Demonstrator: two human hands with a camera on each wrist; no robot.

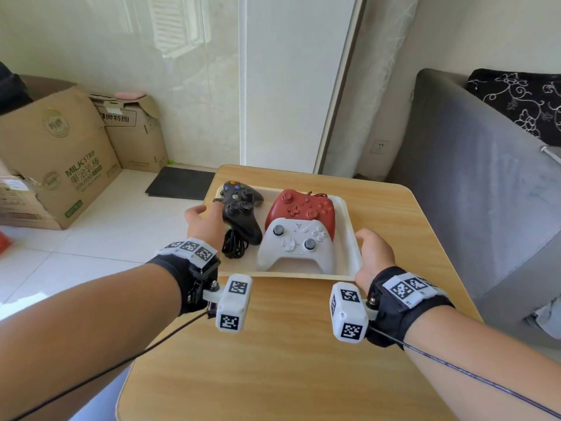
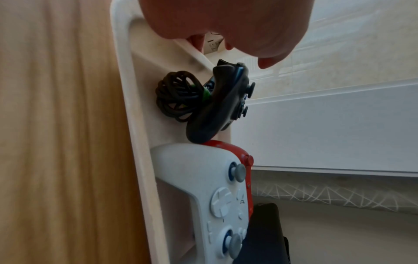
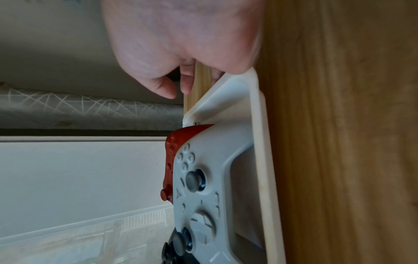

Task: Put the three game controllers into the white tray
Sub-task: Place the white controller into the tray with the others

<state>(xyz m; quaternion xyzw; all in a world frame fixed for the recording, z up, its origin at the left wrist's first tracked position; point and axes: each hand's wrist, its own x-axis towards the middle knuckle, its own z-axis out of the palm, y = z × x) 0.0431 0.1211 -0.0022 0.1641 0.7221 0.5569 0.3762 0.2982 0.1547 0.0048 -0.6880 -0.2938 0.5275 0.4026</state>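
A white tray [image 1: 347, 244] lies on the wooden table [image 1: 273, 344] and holds all three controllers. The black controller [image 1: 243, 214] sits at its left with a coiled black cable [image 1: 233, 246] in front. The red controller [image 1: 300, 208] is at the back right, and the white controller [image 1: 296, 247] overlaps its near edge. My left hand [image 1: 203, 214] hovers by the tray's left rim [image 2: 126, 89], fingers loosely curled and holding nothing, near the black controller [image 2: 217, 107]. My right hand [image 1: 368, 247] is at the front right corner [image 3: 264, 160], fingers [image 3: 187, 85] hanging free.
Cardboard boxes [image 1: 60, 153] stand on the tiled floor at the left. A black mat [image 1: 182, 183] lies beyond the table's far left corner. A grey sofa [image 1: 470, 192] runs along the table's right side. Bare table top stretches in front of the tray.
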